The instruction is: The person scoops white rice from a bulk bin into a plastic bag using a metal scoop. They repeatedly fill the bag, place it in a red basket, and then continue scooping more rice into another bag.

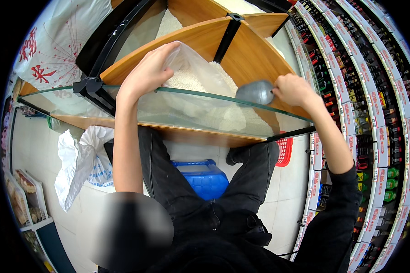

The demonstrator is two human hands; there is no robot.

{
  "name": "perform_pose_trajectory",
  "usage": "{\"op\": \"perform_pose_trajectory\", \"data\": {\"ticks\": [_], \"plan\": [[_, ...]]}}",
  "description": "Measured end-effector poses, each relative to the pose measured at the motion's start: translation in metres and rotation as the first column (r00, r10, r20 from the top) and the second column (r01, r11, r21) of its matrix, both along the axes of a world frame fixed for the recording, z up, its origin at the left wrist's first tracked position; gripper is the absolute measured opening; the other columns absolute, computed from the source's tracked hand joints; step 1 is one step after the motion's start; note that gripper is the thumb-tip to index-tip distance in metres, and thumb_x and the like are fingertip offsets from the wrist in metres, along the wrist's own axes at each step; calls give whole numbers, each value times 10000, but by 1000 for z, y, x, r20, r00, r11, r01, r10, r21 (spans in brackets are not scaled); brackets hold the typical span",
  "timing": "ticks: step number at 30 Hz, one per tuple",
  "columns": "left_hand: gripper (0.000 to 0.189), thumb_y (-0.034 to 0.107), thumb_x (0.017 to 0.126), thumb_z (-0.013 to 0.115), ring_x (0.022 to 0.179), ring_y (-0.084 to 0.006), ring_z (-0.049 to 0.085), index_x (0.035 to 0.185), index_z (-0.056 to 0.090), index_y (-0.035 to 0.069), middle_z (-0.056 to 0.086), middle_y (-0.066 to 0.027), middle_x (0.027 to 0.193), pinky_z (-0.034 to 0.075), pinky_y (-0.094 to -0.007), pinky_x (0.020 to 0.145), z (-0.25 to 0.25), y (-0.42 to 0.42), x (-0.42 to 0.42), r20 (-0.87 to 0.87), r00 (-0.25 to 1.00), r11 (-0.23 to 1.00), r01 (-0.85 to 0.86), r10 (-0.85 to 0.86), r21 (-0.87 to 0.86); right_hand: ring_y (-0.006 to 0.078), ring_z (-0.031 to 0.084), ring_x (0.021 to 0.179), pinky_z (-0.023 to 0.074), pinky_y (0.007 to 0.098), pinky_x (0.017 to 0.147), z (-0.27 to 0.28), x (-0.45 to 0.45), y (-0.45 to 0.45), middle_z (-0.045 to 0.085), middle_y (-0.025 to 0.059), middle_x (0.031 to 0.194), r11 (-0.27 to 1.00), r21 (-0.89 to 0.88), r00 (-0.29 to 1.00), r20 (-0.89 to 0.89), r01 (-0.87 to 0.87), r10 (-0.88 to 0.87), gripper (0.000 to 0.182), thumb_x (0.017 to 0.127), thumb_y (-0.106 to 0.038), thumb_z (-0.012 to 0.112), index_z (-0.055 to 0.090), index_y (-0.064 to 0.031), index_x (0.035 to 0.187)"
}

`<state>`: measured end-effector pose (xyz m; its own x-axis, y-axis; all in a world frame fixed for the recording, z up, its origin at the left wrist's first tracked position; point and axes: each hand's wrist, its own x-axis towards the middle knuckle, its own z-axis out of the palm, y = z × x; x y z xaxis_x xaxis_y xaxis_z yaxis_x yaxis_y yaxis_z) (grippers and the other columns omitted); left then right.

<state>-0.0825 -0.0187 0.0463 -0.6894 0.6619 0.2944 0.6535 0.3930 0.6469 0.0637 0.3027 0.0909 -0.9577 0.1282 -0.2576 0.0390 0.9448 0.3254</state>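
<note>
My left hand (148, 70) grips the upper edge of a thin clear plastic bag (200, 59) inside a wooden bin with a glass front. The bag hangs partly spread over white rice grains (184, 80). At the bin's right side, my right hand (294, 90) holds a grey metal scoop (254, 92) by its handle. The scoop is a little blurred and sits apart from the bag, and whether it carries any grains cannot be told. Through the glass panel (205, 112), which stands between me and the grain, more rice shows.
Wooden dividers (259, 56) with black posts (227, 39) part the bins. Before me on the floor stands a blue plastic stool (205, 181). A red basket (285, 150) lies under the bin. White sacks (75, 163) slump at left; bottle shelves (362, 136) line the right.
</note>
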Motion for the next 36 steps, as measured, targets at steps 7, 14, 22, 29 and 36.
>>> {"op": "perform_pose_trajectory", "data": {"ticks": [7, 14, 22, 29, 36], "plan": [[621, -46, 730, 459, 803, -167, 601, 1346, 437, 27, 524, -145, 1287, 529, -257, 556, 1, 0, 1, 21, 1000, 999, 6, -7, 36, 364, 638, 895, 508, 419, 754, -43, -42, -25, 665, 228, 957, 995, -25, 742, 668, 99, -57, 296, 818, -239, 634, 698, 18, 952], [626, -63, 720, 450, 737, -156, 601, 1341, 445, 21, 532, -153, 1269, 526, -251, 542, 7, 2, 8, 103, 995, 998, -5, -1, 57, 386, 633, 870, 498, 424, 775, -82, -93, -20, 652, 257, 902, 993, -96, 958, 273, -62, 86, 243, 856, -180, 586, 677, 45, 871], [636, -63, 714, 462, 725, -143, 597, 1345, 434, 12, 531, -152, 1266, 525, -248, 541, 14, 0, 8, 163, 987, 999, -4, -1, 33, 379, 617, 978, 489, 428, 841, -82, -94, 0, 636, 271, 1001, 959, -257, 991, 100, 116, -93, 267, 864, -167, 537, 659, 58, 942], [640, -54, 712, 476, 704, -130, 576, 1347, 427, 7, 526, -140, 1275, 524, -244, 555, 15, 2, 4, 209, 977, 998, 37, -45, 47, 229, 590, 719, 473, 344, 675, -82, -82, 32, 633, 130, 788, 796, -560, 973, 147, 228, -176, 338, 925, -258, 484, 653, 34, 901], [643, -51, 715, 484, 769, -141, 588, 1353, 424, 8, 525, -139, 1277, 524, -248, 574, 9, 0, 3, 140, 989, 999, 37, -41, 27, 62, 378, 606, 349, 223, 544, -40, -31, 26, 437, -51, 696, 395, -851, 904, 192, 348, -383, 245, 973, -218, 437, 585, -45, 883]]}}
